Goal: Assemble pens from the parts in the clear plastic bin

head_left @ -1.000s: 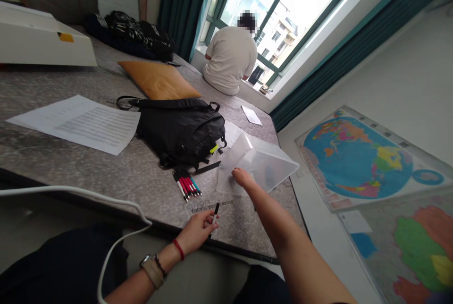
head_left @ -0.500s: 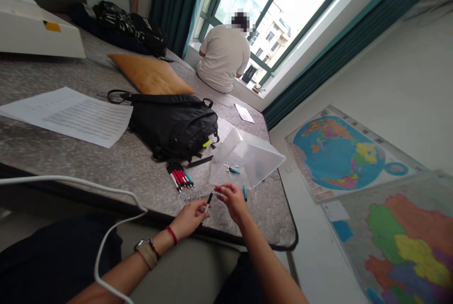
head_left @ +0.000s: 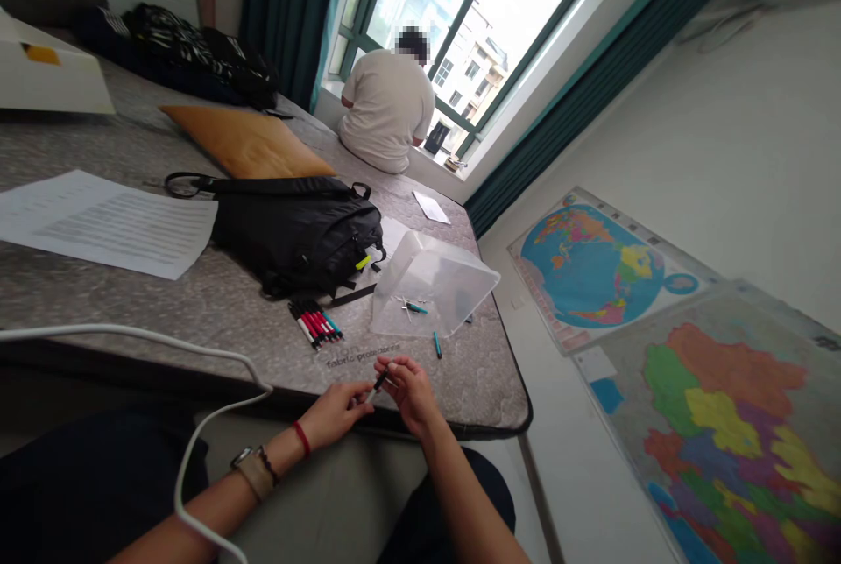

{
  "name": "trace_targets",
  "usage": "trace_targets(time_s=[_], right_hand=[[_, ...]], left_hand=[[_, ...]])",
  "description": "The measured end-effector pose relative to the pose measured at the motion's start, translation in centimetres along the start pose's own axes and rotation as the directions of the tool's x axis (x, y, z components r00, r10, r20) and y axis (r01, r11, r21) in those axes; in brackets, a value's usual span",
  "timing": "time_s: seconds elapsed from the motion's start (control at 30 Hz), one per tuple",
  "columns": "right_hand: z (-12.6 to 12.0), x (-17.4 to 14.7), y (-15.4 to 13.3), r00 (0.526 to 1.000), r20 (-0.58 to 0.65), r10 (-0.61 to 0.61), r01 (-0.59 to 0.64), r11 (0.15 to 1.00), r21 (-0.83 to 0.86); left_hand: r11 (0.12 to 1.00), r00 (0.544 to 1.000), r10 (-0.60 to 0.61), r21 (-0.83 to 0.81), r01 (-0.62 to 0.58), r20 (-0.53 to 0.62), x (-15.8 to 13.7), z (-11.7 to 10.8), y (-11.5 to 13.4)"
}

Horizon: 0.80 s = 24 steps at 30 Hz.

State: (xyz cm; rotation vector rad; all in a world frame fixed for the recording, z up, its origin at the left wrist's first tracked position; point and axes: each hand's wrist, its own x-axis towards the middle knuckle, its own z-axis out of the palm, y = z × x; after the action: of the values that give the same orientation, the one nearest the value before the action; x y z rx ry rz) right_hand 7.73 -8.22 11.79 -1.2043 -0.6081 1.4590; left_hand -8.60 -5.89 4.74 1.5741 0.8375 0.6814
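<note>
A white pen with a black upper part (head_left: 377, 385) is held in front of me, near the mattress edge. My left hand (head_left: 338, 413) pinches its white end between thumb and fingers. The fingers of my right hand (head_left: 411, 393) are closed around the black end; their exact contact is partly hidden. Beyond my hands, several pens (head_left: 316, 324) with red, white and teal barrels lie side by side in a row. A teal pen part (head_left: 437, 345) rests alone to the right. In a tipped clear plastic bin (head_left: 453, 279) lie another teal piece (head_left: 416, 307) and some small thin parts.
A black backpack (head_left: 295, 236) lies behind the pen row on the grey mattress (head_left: 256, 319). Printed paper (head_left: 124, 222) and a brown envelope (head_left: 253, 144) are farther left. A white cable (head_left: 197, 343) crosses the left foreground. A person (head_left: 387, 104) sits by the window.
My right hand has come in from beside the pen onto its black end. The left hand keeps its pinch, with the pen a little lower. The whole view has shifted slightly.
</note>
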Motion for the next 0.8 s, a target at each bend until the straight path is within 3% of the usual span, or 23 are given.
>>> trace_targets(time_s=[0.23, 0.8], right_hand=[[0.2, -0.7, 1.2, 0.998, -0.042, -0.039, 0.039, 0.999, -0.011], [0.2, -0.6, 1.8, 0.987, -0.119, -0.111, 0.104, 0.992, -0.065]], left_hand=[[0.996, 0.996, 0.035, 0.074, -0.041, 0.079, -0.5, -0.2, 0.9], [0.994, 0.998, 0.045, 0.099, -0.049, 0.045, -0.5, -0.2, 0.8]])
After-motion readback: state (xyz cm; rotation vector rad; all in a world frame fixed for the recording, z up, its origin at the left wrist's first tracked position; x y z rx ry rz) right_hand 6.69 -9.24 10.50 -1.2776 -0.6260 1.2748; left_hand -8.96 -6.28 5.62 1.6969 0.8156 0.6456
